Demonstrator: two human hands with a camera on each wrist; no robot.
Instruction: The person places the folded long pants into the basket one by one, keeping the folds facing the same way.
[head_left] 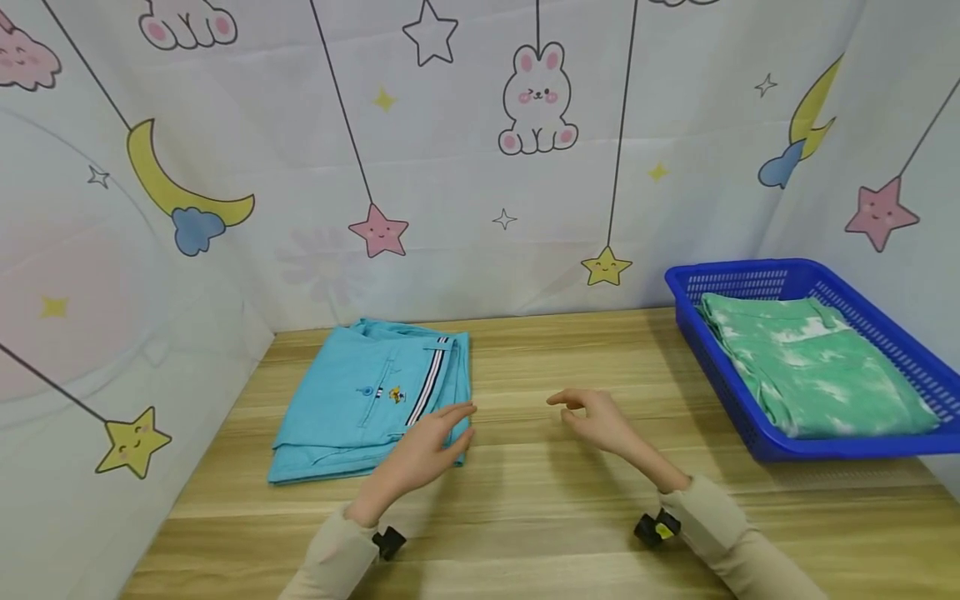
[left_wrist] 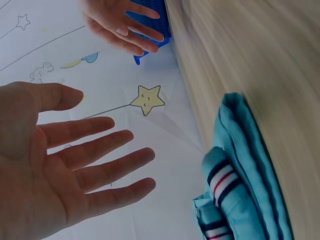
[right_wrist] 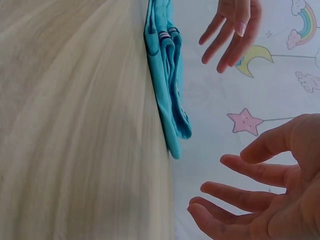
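Folded turquoise pants (head_left: 337, 392) lie on the left part of the table, with a striped band, a buttoned pocket and a small embroidered figure on top. My left hand (head_left: 420, 454) hovers over their near right corner, its fingers spread and nothing in the palm, as the left wrist view shows. To the right of the pants, above bare wood, is my right hand (head_left: 596, 421), fingers loosely bent and holding nothing. In the right wrist view the layered edge of the pants (right_wrist: 167, 85) stands beyond that hand's fingers (right_wrist: 240, 197).
A blue plastic basket (head_left: 720, 392) with mesh sides stands at the right of the table (head_left: 525, 508). Inside it rests a folded green and white tie-dye garment (head_left: 817, 367). A white cloth (head_left: 465, 167) printed with stars, moons and rabbits hangs behind and along both sides.
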